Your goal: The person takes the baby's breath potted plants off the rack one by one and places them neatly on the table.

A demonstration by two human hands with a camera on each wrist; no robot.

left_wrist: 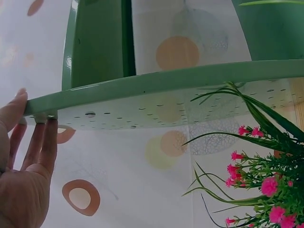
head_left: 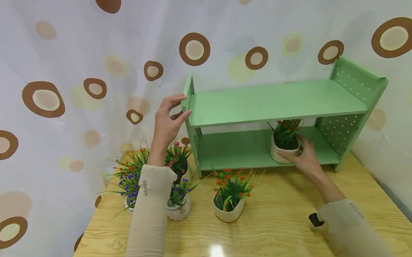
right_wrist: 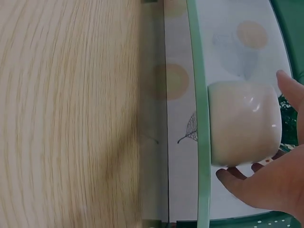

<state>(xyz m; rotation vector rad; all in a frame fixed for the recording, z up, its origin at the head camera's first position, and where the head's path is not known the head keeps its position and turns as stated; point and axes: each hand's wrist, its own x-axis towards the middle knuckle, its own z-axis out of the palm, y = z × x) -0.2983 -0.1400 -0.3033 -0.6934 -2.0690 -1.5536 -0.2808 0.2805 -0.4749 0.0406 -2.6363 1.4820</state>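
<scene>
A green two-tier shelf [head_left: 275,102] stands against the back of the table. At its upper left end, my left hand [head_left: 170,117] pinches the edge of the side panel; the left wrist view shows the thumb on one side of the panel [left_wrist: 156,80] and fingers on the other. On the lower tier, toward the right, sits a white pot [head_left: 282,155] with a red-flowered plant [head_left: 286,129]. My right hand [head_left: 305,158] holds this pot from its right side, thumb and fingers spread around it, as the right wrist view shows on the pot [right_wrist: 244,123].
Another white pot of red-orange flowers [head_left: 230,209] stands on the wooden table [head_left: 268,219] before the shelf. Several plants with purple flowers [head_left: 129,186], pink flowers [head_left: 175,156] and red flowers cluster at the left, partly behind my left arm. Patterned sheeting [head_left: 116,43] hangs behind.
</scene>
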